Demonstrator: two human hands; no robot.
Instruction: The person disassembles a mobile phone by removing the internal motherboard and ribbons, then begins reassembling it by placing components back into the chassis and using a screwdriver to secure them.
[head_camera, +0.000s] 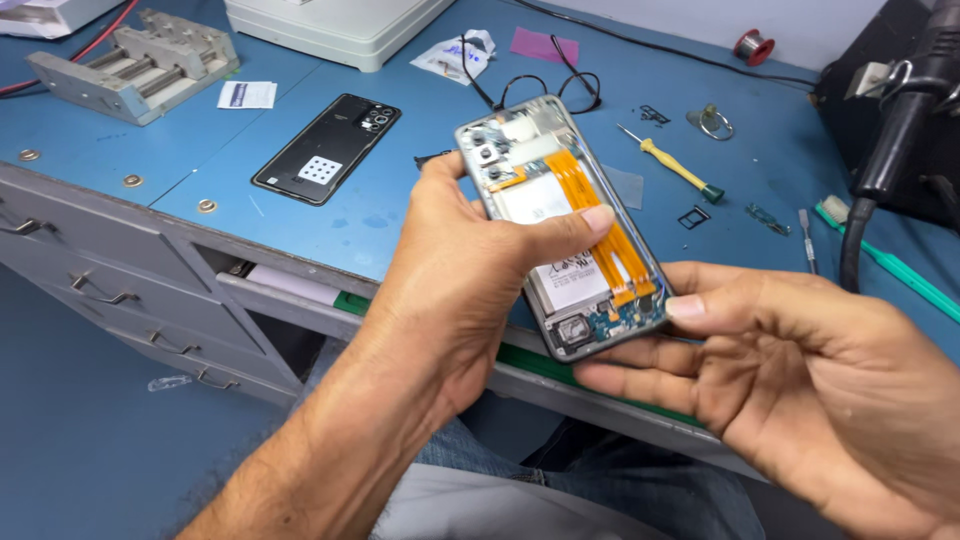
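The left hand (460, 270) has its grip clenched around an opened phone (565, 225) with its back cover off, thumb pressed across the orange ribbon cables (590, 215) and the white battery (545, 200) in the middle of the body; the phone is held up off the blue surface (120, 180), tilted, its camera end pointing away from the grip and its lower end with the small circuit board nearest the right hand (790, 370); the right hand's grip is loosely on the same phone, thumb tip touching the lower corner and fingers cupped beneath that end; beyond the left grip and well apart from it, the black back cover (327, 148) lies flat on the surface; further off on that side sits a grey metal clamp fixture (135, 65); beyond the right grip, a yellow-handled screwdriver (670, 165) lies on the surface, with tweezers (806, 238) and a green-handled brush (890, 262) near it; below both grips, a drawer (290, 285) stands partly open.
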